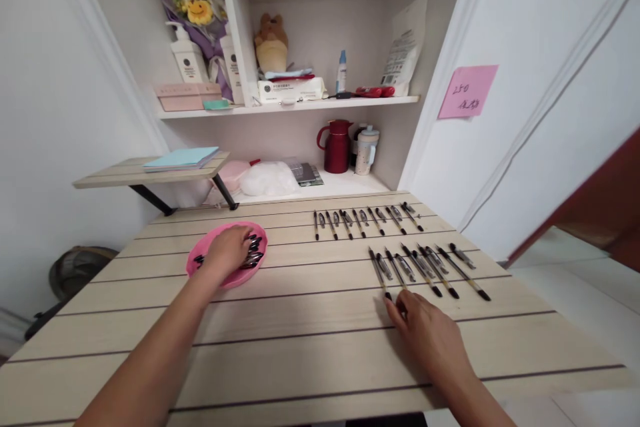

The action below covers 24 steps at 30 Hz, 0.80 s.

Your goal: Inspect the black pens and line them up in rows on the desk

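Observation:
My left hand [230, 252] reaches into a pink bowl [193, 253] on the left of the table. Its fingers curl down among small, shiny black pieces [254, 255], and the fingertips are hidden. On the right, my right hand [431, 333] rests at the near end of a pen [395, 268] in the front row. Thumb and fingers are bent together around that end, which they cover. Beside it lie more slim pens [467, 275] with black ends, each paired with a small clear-and-black piece [405, 268]. A second such row of pens [360, 221] lies behind.
A small raised stand [110, 172] with blue paper [183, 159] is at the back left. Behind the table, shelves hold a red jug [337, 147], a cup [367, 150], a plush toy [271, 43] and bottles. A pink note [469, 91] sticks to the right wall.

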Motion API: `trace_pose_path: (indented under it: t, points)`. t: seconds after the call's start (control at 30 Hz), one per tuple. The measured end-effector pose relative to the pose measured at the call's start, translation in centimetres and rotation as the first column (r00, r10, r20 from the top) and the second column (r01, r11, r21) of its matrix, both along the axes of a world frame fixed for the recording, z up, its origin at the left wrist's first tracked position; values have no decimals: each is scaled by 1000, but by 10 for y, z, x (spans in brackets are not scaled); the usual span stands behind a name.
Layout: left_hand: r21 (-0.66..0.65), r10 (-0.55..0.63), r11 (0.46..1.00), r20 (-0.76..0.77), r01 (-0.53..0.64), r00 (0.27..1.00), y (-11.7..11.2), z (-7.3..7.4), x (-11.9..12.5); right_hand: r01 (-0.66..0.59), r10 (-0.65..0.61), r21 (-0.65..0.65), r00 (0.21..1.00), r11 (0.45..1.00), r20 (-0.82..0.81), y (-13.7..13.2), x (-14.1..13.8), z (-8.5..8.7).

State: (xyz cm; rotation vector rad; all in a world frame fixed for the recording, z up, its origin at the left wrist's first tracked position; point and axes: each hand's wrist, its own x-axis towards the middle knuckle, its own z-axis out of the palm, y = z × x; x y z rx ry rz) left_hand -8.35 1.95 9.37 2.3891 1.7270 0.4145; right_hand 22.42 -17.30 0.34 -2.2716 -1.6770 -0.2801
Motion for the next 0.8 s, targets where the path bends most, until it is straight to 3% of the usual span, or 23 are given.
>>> trace_pose_path:
  t: [0.03,0.1,0.23,0.37,0.6,0.8]
  points:
    - [2,37,999,-175,-37,984,3,-2,-14,-11,11,4,1000,1000,1,0,-3,0]
    - [-1,85,996,-306,-90,948,6,-9,-30,-38,38,6,999,999,-1,1,-8,-1]
    - [5,112,993,-343,-117,933,1,-26,-34,-102,102,-6,994,995,-27,4,-17,-4]
    - [10,138,990,-340,-143,930,2,-30,-30,-129,128,-29,991,991,-45,5,-21,-4]
    - [-24,162,985,-192,-170,968,11,-29,-32,-141,139,-46,989,989,-44,8,-28,-4]
    - [-65,141,989,186,-131,972,1,-16,-35,-157,157,10,982,988,-104,11,-30,-3]
